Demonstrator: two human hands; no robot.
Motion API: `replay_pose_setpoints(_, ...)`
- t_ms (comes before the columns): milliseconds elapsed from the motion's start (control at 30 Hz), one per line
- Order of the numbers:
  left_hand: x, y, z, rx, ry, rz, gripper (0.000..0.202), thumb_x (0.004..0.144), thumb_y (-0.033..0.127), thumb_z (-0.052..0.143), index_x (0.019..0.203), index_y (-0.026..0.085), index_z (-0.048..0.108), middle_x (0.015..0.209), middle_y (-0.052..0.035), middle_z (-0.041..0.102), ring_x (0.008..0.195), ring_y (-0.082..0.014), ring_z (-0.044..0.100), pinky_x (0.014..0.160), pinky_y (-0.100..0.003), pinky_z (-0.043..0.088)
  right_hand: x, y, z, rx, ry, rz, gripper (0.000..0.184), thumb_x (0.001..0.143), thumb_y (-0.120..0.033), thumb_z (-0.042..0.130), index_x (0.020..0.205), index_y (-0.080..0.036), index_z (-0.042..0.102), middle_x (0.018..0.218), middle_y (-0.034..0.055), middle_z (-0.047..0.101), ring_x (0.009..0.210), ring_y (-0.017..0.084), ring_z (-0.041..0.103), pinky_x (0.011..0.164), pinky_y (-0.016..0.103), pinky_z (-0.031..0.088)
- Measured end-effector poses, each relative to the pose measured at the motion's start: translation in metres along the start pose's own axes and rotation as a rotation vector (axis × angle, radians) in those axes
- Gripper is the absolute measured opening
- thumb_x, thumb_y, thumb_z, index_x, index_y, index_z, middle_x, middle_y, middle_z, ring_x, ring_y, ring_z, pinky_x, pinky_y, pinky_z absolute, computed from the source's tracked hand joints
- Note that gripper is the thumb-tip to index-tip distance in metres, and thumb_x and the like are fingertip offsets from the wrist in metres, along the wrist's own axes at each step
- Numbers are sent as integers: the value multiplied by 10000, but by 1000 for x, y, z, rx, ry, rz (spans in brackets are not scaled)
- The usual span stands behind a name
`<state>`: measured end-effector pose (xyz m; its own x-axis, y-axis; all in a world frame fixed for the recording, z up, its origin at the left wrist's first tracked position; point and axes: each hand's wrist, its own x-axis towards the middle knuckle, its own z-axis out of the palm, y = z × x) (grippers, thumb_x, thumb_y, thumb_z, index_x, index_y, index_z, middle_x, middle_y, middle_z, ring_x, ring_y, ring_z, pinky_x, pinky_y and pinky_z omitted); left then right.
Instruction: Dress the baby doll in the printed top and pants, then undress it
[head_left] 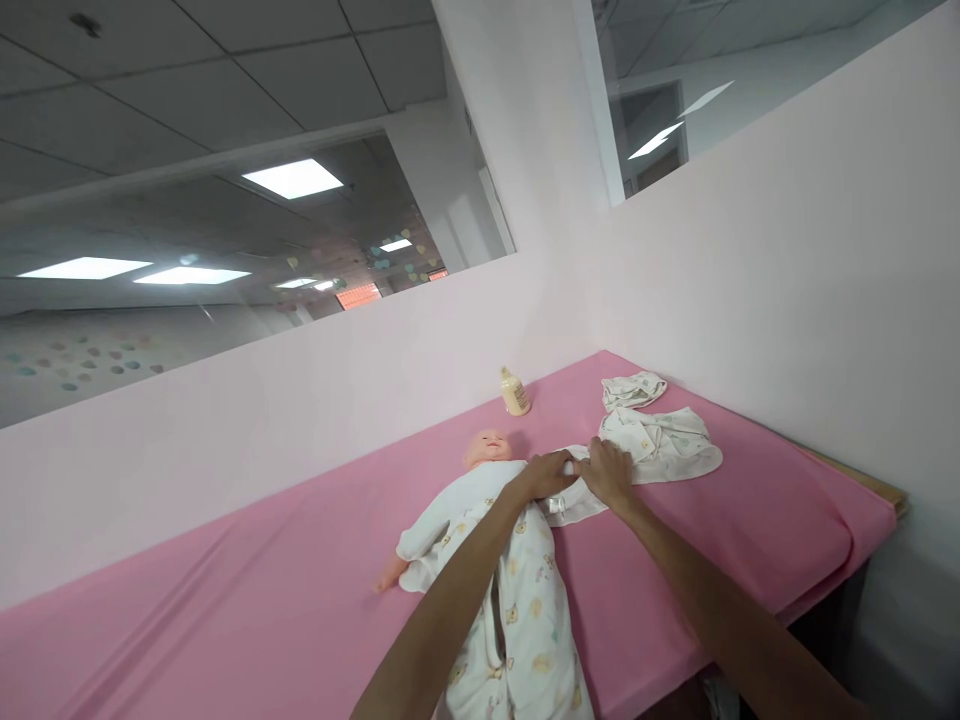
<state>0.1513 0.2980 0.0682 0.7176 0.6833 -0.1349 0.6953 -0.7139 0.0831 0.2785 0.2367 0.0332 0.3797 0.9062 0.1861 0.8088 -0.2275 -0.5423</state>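
A baby doll (489,447) lies on its back, dressed in a white baby top (472,490) and footed-style trousers (536,600) with a small animal print. Its sleeved arm on the left rests outstretched, while the other arm is hidden by my hands. My left hand (551,475) is closed beside the doll's shoulder, pinching white cloth of the top. Close by, my right hand (609,472) has its fingers curled on the same white cloth. Below them a flap with a small label (556,506) spreads on the table.
Pink sheeting covers the table (300,580). A cream bottle (514,392) stands near the back wall. To the right lie a crumpled printed garment (664,445) and a smaller folded cloth (632,389). White walls (787,300) with windows enclose the corner.
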Motion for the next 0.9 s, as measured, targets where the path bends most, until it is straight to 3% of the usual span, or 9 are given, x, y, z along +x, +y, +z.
replay_pose_setpoints(200, -14, -13, -9, -182, 28, -89, 377, 715, 382, 618, 1061, 238, 587, 1007, -16, 683, 853, -213, 625, 629, -263, 426, 6, 10, -3, 5, 47, 39, 241, 895, -177, 396, 1063, -165, 569, 1097, 129, 612, 963, 243, 614, 745, 324, 372)
replay_pose_setpoints(367, -23, -14, -17, -311, 76, -99, 321, 742, 358, 585, 1030, 223, 547, 937, -8, 672, 784, -181, 608, 569, -242, 381, 14, 21, 0, 67, -31, 89, 249, 866, -172, 414, 1052, -188, 580, 1116, 97, 606, 966, 230, 615, 711, 303, 371)
replay_pose_setpoints(500, -22, -6, -19, -313, 119, -119, 307, 779, 387, 565, 1040, 227, 551, 1010, -27, 677, 878, -202, 626, 632, -253, 418, 10, 21, 6, -9, -33, 24, 276, 867, -163, 433, 1092, -167, 592, 1111, 115, 607, 967, 241, 617, 753, 323, 386)
replay_pose_setpoints(633, -15, -3, -15, -240, 149, -115, 350, 813, 449, 545, 1046, 190, 585, 1061, -79, 672, 930, -235, 630, 707, -292, 458, -4, 13, 7, -215, 119, -111, 253, 885, -165, 446, 1045, -120, 637, 1070, 157, 617, 973, 283, 598, 803, 371, 386)
replay_pose_setpoints(733, -18, -9, -12, -227, 213, -128, 427, 809, 438, 581, 1147, 176, 584, 1168, -101, 643, 1063, -257, 595, 868, -341, 466, -16, 7, 3, -305, 191, -221, 267, 913, -149, 403, 916, -111, 668, 966, 161, 656, 939, 288, 597, 808, 386, 381)
replay_pose_setpoints(800, -31, -16, -13, -237, 314, -141, 449, 833, 415, 568, 1219, 185, 562, 1279, -99, 595, 1196, -258, 526, 1005, -373, 410, -23, 2, 1, -295, 189, -281, 300, 923, -129, 377, 862, -120, 671, 876, 148, 674, 887, 271, 607, 809, 382, 379)
replay_pose_setpoints(900, -73, -29, -13, -304, 521, -208, 375, 893, 401, 475, 1188, 198, 582, 1302, -85, 583, 1260, -243, 476, 1088, -391, 344, -31, -7, 3, -149, 156, -341, 308, 921, -122, 371, 813, -139, 658, 839, 127, 681, 843, 232, 609, 801, 345, 381)
